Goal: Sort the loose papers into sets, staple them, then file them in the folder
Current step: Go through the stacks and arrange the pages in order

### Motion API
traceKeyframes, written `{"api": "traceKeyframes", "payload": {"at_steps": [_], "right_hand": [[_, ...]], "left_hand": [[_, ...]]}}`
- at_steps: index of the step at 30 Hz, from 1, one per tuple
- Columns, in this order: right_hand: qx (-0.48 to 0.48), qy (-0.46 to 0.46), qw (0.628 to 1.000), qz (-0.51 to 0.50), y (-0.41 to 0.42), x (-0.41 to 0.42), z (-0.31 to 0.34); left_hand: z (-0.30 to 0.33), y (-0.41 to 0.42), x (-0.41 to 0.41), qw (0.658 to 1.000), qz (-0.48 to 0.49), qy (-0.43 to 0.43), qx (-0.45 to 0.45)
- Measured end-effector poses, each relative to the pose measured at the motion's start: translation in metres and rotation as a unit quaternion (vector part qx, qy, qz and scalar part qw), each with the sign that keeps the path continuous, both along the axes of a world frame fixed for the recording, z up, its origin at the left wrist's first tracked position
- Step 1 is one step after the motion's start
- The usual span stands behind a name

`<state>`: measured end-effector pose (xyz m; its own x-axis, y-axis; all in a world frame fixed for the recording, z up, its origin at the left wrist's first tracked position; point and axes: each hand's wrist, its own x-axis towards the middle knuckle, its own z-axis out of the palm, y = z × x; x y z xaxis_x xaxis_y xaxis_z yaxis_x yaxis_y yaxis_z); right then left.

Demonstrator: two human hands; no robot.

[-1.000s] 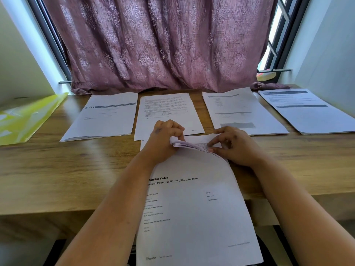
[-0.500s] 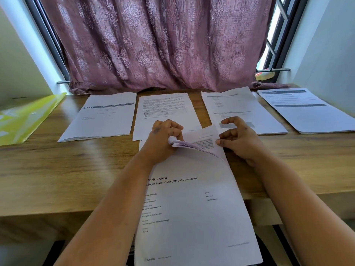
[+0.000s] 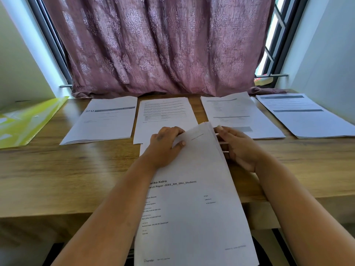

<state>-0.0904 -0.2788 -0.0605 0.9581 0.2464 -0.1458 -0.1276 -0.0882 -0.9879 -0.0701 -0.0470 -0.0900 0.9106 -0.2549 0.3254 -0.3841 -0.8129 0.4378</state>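
A stack of white printed papers lies in front of me, its lower half hanging over the table's near edge and its top end slightly raised. My left hand grips its upper left corner, fingers curled over the top and thumb on the top sheet. The fingers of my right hand touch the stack's fanned right edge. Along the back of the wooden table lie several paper sets: one headed "sru", a text page, a third and a fourth. A yellow-green folder lies at the far left.
A mauve patterned curtain hangs behind the table across a window. White walls close in on the left and right. Bare wood shows left of my arms and to the right of the stack.
The curled-up top corner of the stack has been laid flat. My right hand has let go of that corner and shifted to the stack's right edge.
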Motion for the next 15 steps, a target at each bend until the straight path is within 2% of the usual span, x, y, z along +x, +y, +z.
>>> {"api": "traceKeyframes", "payload": {"at_steps": [6, 11, 15], "right_hand": [[-0.131, 0.016, 0.987, 0.090, -0.003, -0.008, -0.003], [-0.086, 0.039, 0.985, 0.141, -0.015, -0.026, 0.007], [-0.103, 0.047, 0.983, 0.147, -0.038, -0.050, 0.008]], "left_hand": [[0.001, 0.001, -0.003, 0.995, 0.015, -0.082, -0.050], [0.012, 0.006, -0.015, 0.974, 0.093, -0.142, -0.150], [0.029, 0.016, -0.025, 0.969, 0.138, -0.168, -0.119]]}}
